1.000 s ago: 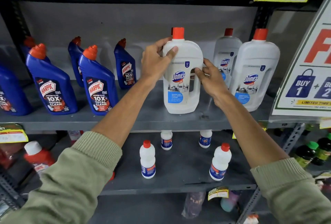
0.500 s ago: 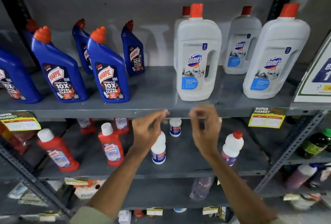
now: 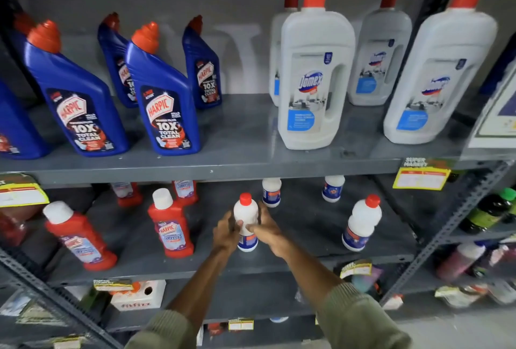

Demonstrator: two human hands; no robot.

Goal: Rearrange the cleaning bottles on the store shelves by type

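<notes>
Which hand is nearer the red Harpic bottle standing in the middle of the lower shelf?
Left. The left hand is just right of the red Harpic bottle; the right hand is farther right, across the small white bottle both hands hold.

Occlusions and cut-offs on your shelf view:
Your hands cover the small white bottle [image 3: 245,219]'s label. Rear Domex bottle [image 3: 276,50] mostly hidden behind the front one. Leftmost blue Harpic bottle [image 3: 15,125] cropped by the frame edge. Price tag [image 3: 421,178] print too blurred to read.
</notes>
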